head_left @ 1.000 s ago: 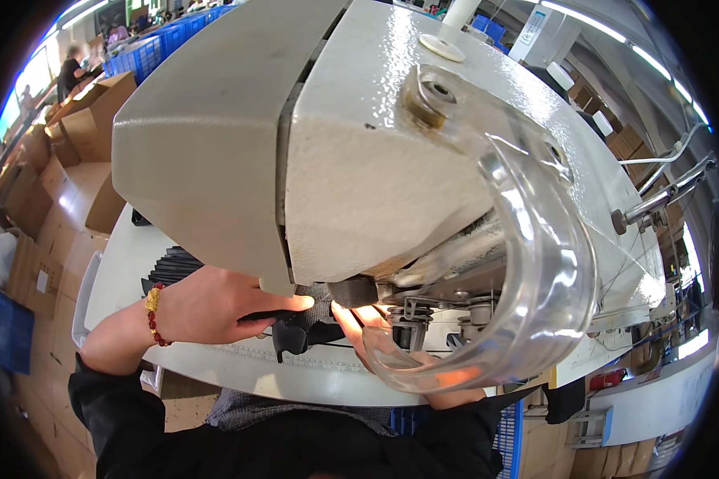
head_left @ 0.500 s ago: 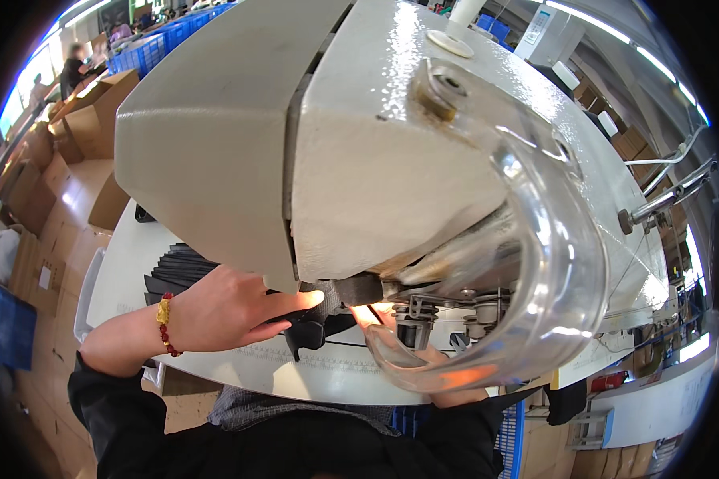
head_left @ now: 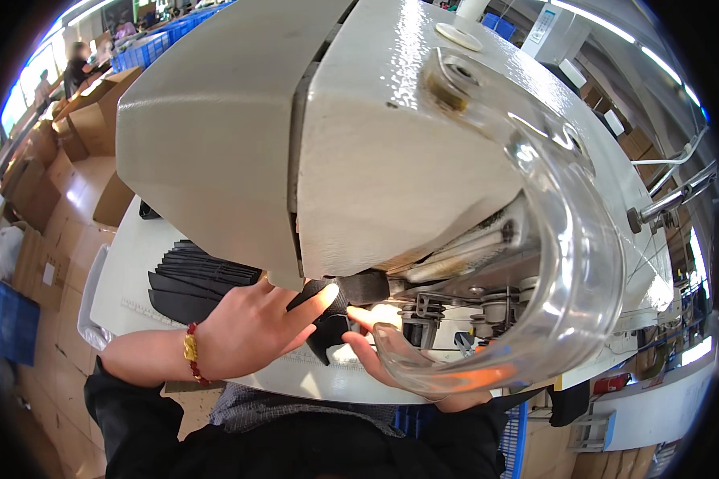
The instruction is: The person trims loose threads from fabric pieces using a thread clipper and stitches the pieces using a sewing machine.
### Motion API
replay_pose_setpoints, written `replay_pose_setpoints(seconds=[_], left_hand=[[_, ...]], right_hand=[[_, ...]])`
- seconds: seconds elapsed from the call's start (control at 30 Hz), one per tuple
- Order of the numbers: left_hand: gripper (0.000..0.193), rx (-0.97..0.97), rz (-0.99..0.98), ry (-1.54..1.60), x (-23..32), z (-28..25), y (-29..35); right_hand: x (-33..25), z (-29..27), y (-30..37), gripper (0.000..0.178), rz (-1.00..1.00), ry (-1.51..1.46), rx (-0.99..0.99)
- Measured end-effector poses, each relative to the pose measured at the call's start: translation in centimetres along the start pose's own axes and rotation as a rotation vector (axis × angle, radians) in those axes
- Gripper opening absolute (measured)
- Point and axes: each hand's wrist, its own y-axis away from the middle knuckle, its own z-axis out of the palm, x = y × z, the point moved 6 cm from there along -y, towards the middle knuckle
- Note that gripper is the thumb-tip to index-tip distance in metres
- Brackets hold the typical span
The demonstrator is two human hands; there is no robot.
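A black fabric piece [head_left: 325, 334] with a textured patch lies under the head of a beige sewing machine [head_left: 407, 184], next to a dark round part [head_left: 363, 287]. My left hand [head_left: 252, 327], with a red and gold bracelet at the wrist, has index finger and thumb on the piece, gripping its left side. From the right, my right hand [head_left: 375, 355] reaches in with thumb and forefinger apart, the forefinger tip at the piece's right edge. Part of that hand shows through a clear curved guard [head_left: 575, 279]. The machine head hides the needle area. Light falls on the fingertips.
A fanned stack of black pieces [head_left: 192, 279] lies on the white table [head_left: 132, 263] left of the machine. Cardboard boxes [head_left: 96, 120] and blue crates [head_left: 140, 52] stand to the far left, near another person [head_left: 78, 68]. A metal rod [head_left: 679, 195] projects at the right.
My left hand has shifted slightly right and spread over the black piece. My right hand's thumb and forefinger now show apart beside it. The piece has turned to hang lower. The view moved slightly.
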Motion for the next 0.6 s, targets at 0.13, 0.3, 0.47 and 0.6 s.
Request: replay_pose_setpoints(seconds=[0.13,0.3,0.47,0.6], left_hand=[[0.047,0.090,-0.037,-0.115,0.5,1.9,0.3],[0.046,0.164,-0.038,-0.188,0.7,2.5,0.5],[0.045,0.217,-0.141,-0.176,1.0,3.0,0.0],[0.045,0.268,-0.171,-0.225,1.5,2.7,-0.3]], right_hand=[[1.1,4.0,1.2,0.034,0.476,-0.577,-0.459],[-0.2,3.6,-0.2,0.028,0.694,-0.731,-0.503],[-0.4,4.0,-0.3,0.025,0.737,-0.922,-0.481],[-0.2,3.7,-0.3,0.018,0.742,-0.892,-0.333]])
